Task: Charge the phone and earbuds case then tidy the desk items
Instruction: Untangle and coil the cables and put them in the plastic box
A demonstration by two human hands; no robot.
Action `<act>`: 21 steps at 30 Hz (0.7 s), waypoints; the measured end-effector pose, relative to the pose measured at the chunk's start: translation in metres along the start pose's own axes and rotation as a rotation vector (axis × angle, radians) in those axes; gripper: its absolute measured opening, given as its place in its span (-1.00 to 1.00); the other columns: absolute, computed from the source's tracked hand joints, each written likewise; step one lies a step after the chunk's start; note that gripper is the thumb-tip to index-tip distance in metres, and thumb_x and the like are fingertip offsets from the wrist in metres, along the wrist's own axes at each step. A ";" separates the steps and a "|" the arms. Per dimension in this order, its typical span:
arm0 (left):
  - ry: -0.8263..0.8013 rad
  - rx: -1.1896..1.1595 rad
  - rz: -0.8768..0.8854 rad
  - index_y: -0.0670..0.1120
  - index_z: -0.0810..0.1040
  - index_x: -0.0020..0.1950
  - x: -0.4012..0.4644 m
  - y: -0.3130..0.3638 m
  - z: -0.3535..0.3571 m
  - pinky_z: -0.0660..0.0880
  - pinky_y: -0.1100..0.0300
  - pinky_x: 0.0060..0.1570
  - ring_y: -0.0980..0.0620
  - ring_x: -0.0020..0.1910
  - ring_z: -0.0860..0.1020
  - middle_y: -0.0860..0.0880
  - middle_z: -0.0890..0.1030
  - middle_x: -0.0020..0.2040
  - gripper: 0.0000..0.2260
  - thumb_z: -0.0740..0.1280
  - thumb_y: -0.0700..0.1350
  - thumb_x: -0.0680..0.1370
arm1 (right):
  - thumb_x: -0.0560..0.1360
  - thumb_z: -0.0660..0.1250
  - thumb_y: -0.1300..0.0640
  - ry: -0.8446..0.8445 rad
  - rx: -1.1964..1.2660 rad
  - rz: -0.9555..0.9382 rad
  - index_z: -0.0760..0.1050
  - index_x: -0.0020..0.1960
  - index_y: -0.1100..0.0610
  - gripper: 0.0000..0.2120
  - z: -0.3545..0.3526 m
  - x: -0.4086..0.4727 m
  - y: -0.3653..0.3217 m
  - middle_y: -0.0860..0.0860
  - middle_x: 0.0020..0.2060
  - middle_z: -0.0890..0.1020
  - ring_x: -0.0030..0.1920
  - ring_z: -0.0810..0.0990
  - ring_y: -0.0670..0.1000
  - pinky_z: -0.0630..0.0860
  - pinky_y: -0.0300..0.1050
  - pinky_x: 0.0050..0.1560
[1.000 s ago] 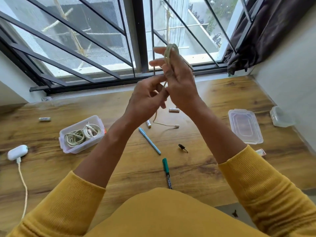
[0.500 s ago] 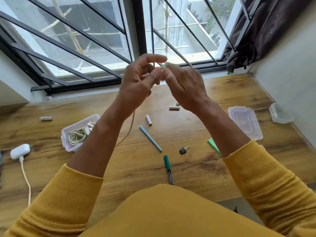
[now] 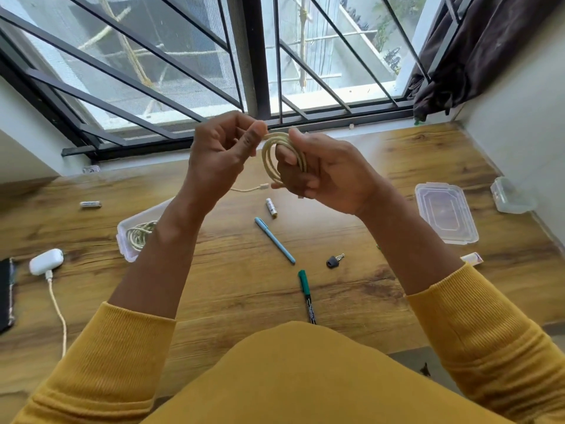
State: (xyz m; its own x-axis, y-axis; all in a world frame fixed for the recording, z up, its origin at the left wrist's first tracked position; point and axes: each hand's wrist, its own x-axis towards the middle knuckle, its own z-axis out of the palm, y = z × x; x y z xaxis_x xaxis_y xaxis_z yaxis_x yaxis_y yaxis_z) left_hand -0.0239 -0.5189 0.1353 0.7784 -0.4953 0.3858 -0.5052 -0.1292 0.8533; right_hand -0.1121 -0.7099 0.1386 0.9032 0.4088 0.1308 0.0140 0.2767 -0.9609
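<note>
- Head view: half a second ago both hands pinched a cable end up by the window bars; now the cable (image 3: 282,157) shows as several loops wound around the fingers of the right hand (image 3: 324,175), which curl through the coil and grasp it.
- The left hand (image 3: 220,154) has dropped slightly and pinches the strand at the top of the coil between thumb and fingertip.
- A loose plug end (image 3: 263,187) now hangs just left of the coil, above the desk.
- The wooden desk (image 3: 244,286) runs up to a barred window (image 3: 256,56); a dark curtain (image 3: 477,47) hangs at the window's right end.
- Taking the blue pen (image 3: 275,241) as landmark: a battery (image 3: 271,207) lies just beyond it, a green marker (image 3: 306,295) nearer the person, and a small key (image 3: 334,261) to its right.
- Far left of the pen sits the white earbuds case (image 3: 46,261) with a charging cord (image 3: 58,313) plugged into it; a dark phone (image 3: 6,295) lies at the frame's left edge, beside the case.
- Another battery (image 3: 90,204) lies well left of the pen, toward the window.
- Left of the pen, an open plastic box (image 3: 128,237) holds coiled cables (image 3: 140,237), partly hidden by the left forearm.
- Right of the pen, a clear lid (image 3: 445,217) lies flat, and a small clear box (image 3: 512,198) sits beyond it by the wall; its contents cannot be made out.
</note>
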 end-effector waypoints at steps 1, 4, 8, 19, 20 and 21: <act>0.034 -0.011 -0.007 -0.06 0.63 -0.02 -0.003 -0.002 0.000 0.40 0.19 -0.41 0.10 -0.41 0.44 -0.01 0.55 -0.28 -0.84 0.36 -0.04 0.70 | 0.79 -0.14 0.08 -0.003 0.052 -0.025 0.36 -0.10 0.17 -0.58 0.003 0.002 0.001 0.00 -0.43 0.36 -0.41 0.25 0.07 0.47 -0.11 -0.15; 0.148 -0.028 -0.027 0.04 0.66 -0.01 -0.013 -0.009 0.004 0.38 0.14 -0.38 0.08 -0.42 0.44 -0.01 0.54 -0.31 -0.85 0.34 -0.03 0.71 | 0.78 -0.15 0.07 0.040 0.206 -0.151 0.37 -0.04 0.18 -0.60 0.008 0.011 0.002 0.06 -0.35 0.51 -0.25 0.55 0.13 0.54 -0.02 -0.05; 0.221 -0.039 -0.128 -0.06 0.73 0.10 -0.033 -0.021 0.017 0.35 0.21 -0.35 0.12 -0.42 0.41 -0.02 0.52 -0.34 -0.81 0.33 -0.03 0.71 | 0.79 -0.08 0.15 0.209 0.363 -0.325 0.42 0.09 0.22 -0.68 0.002 0.023 0.004 0.10 -0.16 0.68 0.05 0.70 0.18 0.53 0.08 0.31; -0.049 0.169 -0.105 -0.03 0.66 0.38 -0.050 -0.013 0.027 0.60 0.02 -0.20 0.00 -0.30 0.60 0.03 0.64 -0.29 -0.71 0.40 -0.02 0.67 | 0.73 0.08 0.35 0.407 0.059 -0.339 0.21 0.48 0.35 -0.67 0.000 0.035 0.024 0.25 0.36 0.59 0.48 0.51 0.21 0.32 0.07 0.60; -0.068 0.197 -0.096 -0.03 0.65 0.39 -0.049 -0.010 0.026 0.60 -0.01 -0.20 -0.03 -0.30 0.60 0.04 0.64 -0.29 -0.70 0.40 -0.02 0.67 | 0.73 0.09 0.35 0.442 -0.036 -0.330 0.22 0.48 0.36 -0.67 0.001 0.036 0.026 0.26 0.35 0.60 0.46 0.54 0.17 0.33 0.05 0.59; -0.087 0.223 -0.085 -0.03 0.64 0.39 -0.048 -0.007 0.023 0.61 -0.03 -0.21 -0.03 -0.30 0.59 0.06 0.63 -0.29 -0.69 0.40 -0.02 0.67 | 0.73 0.11 0.35 0.476 -0.145 -0.318 0.25 0.48 0.35 -0.67 0.003 0.036 0.028 0.25 0.32 0.63 0.43 0.57 0.13 0.37 0.02 0.56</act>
State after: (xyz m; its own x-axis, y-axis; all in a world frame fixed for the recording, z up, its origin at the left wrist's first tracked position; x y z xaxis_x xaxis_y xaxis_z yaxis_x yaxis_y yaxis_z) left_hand -0.0663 -0.5140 0.1030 0.7915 -0.5451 0.2764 -0.5164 -0.3547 0.7794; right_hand -0.0808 -0.6851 0.1168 0.9376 -0.1197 0.3266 0.3443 0.1863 -0.9202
